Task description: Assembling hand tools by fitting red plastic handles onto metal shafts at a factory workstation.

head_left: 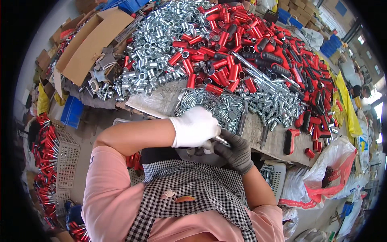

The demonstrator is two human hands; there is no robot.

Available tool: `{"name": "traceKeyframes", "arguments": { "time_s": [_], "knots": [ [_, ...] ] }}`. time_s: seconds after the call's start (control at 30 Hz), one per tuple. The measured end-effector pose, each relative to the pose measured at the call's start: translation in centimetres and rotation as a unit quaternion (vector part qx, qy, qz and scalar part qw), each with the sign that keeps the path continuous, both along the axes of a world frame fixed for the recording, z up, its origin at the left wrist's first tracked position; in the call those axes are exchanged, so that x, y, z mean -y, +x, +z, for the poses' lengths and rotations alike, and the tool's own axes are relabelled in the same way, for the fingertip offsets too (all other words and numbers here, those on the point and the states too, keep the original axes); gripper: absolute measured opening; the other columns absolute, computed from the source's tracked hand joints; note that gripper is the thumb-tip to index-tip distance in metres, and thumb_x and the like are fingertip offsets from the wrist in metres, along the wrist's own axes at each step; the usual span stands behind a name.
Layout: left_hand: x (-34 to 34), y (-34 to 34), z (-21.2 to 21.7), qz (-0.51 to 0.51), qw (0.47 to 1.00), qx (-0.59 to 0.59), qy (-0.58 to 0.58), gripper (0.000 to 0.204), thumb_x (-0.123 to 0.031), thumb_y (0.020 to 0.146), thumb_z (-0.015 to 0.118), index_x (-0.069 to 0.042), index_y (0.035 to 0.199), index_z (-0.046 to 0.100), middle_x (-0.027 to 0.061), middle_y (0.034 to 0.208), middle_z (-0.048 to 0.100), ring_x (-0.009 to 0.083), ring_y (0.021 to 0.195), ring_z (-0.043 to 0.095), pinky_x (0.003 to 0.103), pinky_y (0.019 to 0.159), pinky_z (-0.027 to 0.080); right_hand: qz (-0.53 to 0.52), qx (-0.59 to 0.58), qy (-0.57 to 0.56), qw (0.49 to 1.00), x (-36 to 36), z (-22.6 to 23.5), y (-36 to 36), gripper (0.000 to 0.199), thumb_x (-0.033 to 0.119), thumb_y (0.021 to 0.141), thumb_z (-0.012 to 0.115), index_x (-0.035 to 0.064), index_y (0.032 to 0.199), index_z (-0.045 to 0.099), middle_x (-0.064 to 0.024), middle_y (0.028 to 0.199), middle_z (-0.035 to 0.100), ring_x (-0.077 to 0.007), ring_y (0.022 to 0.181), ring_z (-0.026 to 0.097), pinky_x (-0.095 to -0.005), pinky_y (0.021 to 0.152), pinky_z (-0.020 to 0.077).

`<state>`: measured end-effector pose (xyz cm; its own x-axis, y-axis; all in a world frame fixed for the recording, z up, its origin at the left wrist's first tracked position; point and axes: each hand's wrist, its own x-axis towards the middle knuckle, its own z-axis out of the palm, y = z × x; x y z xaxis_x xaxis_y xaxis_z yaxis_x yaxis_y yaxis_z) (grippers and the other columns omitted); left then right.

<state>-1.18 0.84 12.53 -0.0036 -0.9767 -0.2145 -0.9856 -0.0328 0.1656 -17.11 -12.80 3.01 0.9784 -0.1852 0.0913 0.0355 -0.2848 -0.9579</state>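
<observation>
Near the middle of the frame, the left hand [196,128], in a white glove, meets the right hand [234,150], in a grey one, just above the person's checked apron [177,183]. The right grip is clamped on a small metal cylinder [221,140], silvery and tilted, lying between its thumb and fingers. The left hand's fingers curl toward the upper end of that cylinder; their tips are hidden, so I cannot tell whether this grip is closed on it too.

Directly above the hands, a dark-rimmed tray [244,116] full of small metal pins [227,109] sits at the near edge of the tabletop [153,103]. Short silvery tube collars [161,44] are heaped at the upper centre-left, against red cylindrical sleeves [234,73] at the upper centre. Long metal rods [258,72] lie across the pile to the right, and a red-and-black handle [291,141] lies on the tabletop at centre-right.

An open cardboard box [90,44] leans at the upper left. Below it are a blue bin [73,111] and a slatted plastic crate [67,157]. At the lower right stands a white-and-red sack [332,171].
</observation>
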Motion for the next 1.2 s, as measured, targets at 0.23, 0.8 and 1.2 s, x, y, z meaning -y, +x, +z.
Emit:
{"name": "traceKeyframes", "arguments": {
  "time_s": [0.23,0.8,1.2],
  "knots": [
    [-6.9,-9.4,12.6,0.122,0.955,0.195,-0.187,0.026,-0.025,0.074,0.068,-0.004,0.09,0.068,0.0071,0.078,0.062,0.0212,0.069,0.062,0.038,0.06,0.05,-0.152,0.012,0.034,0.988,2.2,0.9,-1.6,0.051,0.029,0.083,0.075,-0.0077,0.117,0.062,-0.0104,0.095,0.069,-0.0148,0.087,0.064,-0.0314,0.08,0.0513],
    [-4.0,-10.8,14.2,0.179,0.953,0.196,-0.15,0.017,-0.021,0.072,0.069,-0.01,0.084,0.068,0.0034,0.084,0.061,0.0221,0.076,0.06,0.039,0.066,0.046,-0.192,0.081,0.186,0.96,3.4,-1.6,0.0,0.039,0.013,0.083,0.077,-0.0039,0.115,0.064,-0.0054,0.094,0.067,-0.0106,0.085,0.062,-0.0256,0.074,0.0509],
    [17.8,11.2,7.1,0.233,0.947,0.134,-0.176,0.048,-0.048,0.082,0.065,-0.001,0.089,0.07,0.0218,0.087,0.069,0.0361,0.086,0.068,0.047,0.078,0.053,-0.251,0.148,0.168,0.942,7.7,-7.3,3.3,0.043,0.036,0.085,0.075,-0.001,0.106,0.065,-0.0012,0.083,0.064,-0.0081,0.071,0.057,-0.0233,0.064,0.0466]
  ]
}}
